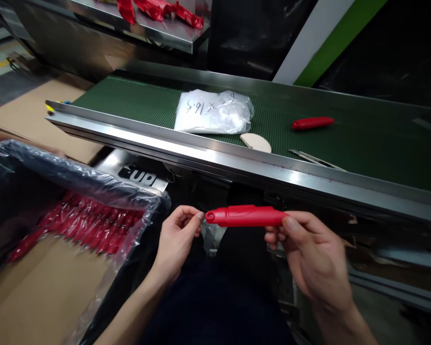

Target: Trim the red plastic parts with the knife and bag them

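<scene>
My right hand (311, 256) grips one end of a red plastic handle (244, 216), holding it level below the conveyor's steel rail. My left hand (178, 237) is at the handle's other, ringed end, thumb and forefinger pinched together right beside its tip; whether they touch it I cannot tell. A second red handle (312, 123) lies on the green conveyor belt (362, 139) to the right.
A cardboard box lined with clear plastic (93, 184) at my left holds several red handles (89, 223). On the belt lie a white plastic bag with writing (213, 111), a pale flat disc (255, 142) and a thin metal blade (314, 159). More red parts (158, 9) rest on a steel shelf behind.
</scene>
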Available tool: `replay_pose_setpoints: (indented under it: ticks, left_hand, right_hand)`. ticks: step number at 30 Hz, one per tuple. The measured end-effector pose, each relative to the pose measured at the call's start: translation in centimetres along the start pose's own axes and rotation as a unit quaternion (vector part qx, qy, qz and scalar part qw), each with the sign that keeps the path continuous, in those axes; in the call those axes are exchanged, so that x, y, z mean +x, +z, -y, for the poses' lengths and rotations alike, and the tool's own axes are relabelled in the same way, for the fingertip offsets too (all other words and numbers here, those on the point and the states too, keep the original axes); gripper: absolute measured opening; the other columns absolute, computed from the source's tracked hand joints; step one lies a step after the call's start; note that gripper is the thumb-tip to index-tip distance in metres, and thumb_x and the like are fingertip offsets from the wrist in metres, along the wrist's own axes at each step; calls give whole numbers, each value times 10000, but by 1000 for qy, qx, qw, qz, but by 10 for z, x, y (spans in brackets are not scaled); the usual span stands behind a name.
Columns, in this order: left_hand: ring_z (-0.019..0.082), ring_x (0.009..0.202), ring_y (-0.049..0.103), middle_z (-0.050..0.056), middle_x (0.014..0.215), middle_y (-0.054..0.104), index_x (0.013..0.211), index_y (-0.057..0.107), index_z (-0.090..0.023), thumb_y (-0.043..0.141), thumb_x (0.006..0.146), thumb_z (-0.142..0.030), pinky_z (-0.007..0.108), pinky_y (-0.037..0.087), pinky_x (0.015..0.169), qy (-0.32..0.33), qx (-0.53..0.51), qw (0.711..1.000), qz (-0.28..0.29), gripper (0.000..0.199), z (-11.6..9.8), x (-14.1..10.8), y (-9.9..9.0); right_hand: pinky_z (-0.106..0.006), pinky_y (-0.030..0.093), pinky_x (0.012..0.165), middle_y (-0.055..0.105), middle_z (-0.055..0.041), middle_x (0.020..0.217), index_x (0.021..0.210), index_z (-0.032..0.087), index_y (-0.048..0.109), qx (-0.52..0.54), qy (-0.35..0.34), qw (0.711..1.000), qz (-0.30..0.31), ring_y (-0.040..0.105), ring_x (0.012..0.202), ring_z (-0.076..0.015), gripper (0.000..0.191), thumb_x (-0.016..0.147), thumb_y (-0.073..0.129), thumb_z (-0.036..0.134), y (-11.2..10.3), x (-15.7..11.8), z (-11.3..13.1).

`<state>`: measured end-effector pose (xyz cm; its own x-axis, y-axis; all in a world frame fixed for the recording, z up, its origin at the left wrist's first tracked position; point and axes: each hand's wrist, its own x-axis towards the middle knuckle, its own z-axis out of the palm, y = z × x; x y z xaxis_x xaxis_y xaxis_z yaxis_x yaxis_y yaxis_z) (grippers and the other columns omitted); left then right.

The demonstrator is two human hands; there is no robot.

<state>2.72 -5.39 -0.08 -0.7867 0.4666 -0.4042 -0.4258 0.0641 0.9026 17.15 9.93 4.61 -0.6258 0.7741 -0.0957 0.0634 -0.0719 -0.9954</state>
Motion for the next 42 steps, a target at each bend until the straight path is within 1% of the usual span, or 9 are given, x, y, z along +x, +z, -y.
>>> replay_pose_setpoints:
  ticks: [4, 9, 16, 20, 26, 32, 38, 40, 42]
  left_hand:
    - [112, 615, 515, -4, 669, 582, 810, 648, -141, 736, 788, -349, 198, 423, 570, 0, 3, 1000, -9, 227, 0, 1, 1]
    - [117, 628, 529, 7, 709, 603, 844, 661, -144, 699, 814, -357, 210, 435, 592, 3, -6, 1000, 0, 219, -3, -2, 3]
    - [117, 652, 525, 11, 733, 610, 871, 682, -143, 694, 833, -340, 207, 435, 615, 15, -13, 1000, 15, 202, -8, -7, 0]
    - [120, 660, 524, 12, 727, 609, 872, 678, -143, 686, 848, -336, 208, 433, 621, 23, -21, 999, 13, 195, -8, -7, -1]
    - [110, 673, 513, 20, 772, 593, 883, 661, -137, 677, 859, -344, 201, 431, 614, 13, -52, 998, 14, 209, -10, -5, -2]
    - [125, 707, 514, 39, 808, 573, 877, 602, -136, 612, 891, -371, 233, 444, 629, 5, -78, 995, 69, 236, -9, -4, -8]
    - [118, 676, 494, 10, 741, 561, 817, 642, -150, 614, 914, -269, 236, 411, 645, 140, 52, 988, 48, 156, -9, -5, -15]
    - [128, 739, 526, 16, 793, 583, 803, 650, -160, 606, 916, -206, 239, 418, 693, 211, 101, 972, 25, 130, -6, -8, -14]
    - [133, 793, 548, 17, 846, 592, 828, 648, -170, 591, 916, -151, 241, 428, 743, 281, 132, 951, -7, 106, 1, -12, -12]
  right_hand:
    - [-323, 595, 661, 735, -22, 941, 1037, 297, 728, -202, -201, 958, -32, 699, 726, -180, 236, 825, 716, 194, -7, -13, 5]
    - [-268, 606, 694, 747, -13, 975, 1203, 345, 682, -339, -374, 853, 134, 722, 787, -175, 457, 815, 674, 103, -7, -19, 21]
    - [-205, 621, 692, 756, -46, 1005, 1430, 298, 501, -396, -429, 781, 222, 742, 810, -177, 593, 868, 589, 134, -10, -11, 32]
    - [-224, 624, 745, 764, -26, 959, 1416, 327, 510, -394, -438, 786, 186, 743, 789, -168, 549, 899, 579, 153, -4, -16, 33]
    - [-265, 600, 843, 739, -35, 1104, 1404, 311, 527, -397, -427, 787, 202, 707, 991, -185, 491, 931, 554, 185, -12, -23, 17]
    - [-328, 561, 964, 688, -112, 1227, 1320, 153, 595, -393, -498, 723, 273, 643, 1152, -230, 466, 862, 625, 73, -12, -12, 3]
    - [-365, 577, 937, 719, -146, 1106, 1126, 41, 664, -350, -546, 676, 350, 646, 1126, -240, 307, 932, 429, 14, -1, -1, -3]
    - [-385, 600, 874, 722, -169, 1065, 1109, 30, 659, -361, -554, 674, 328, 673, 1060, -256, 283, 918, 450, 14, 3, 2, -5]
    - [-379, 614, 802, 727, -175, 1002, 1091, 28, 655, -367, -551, 698, 273, 698, 969, -251, 250, 869, 541, 1, 10, 2, -10]
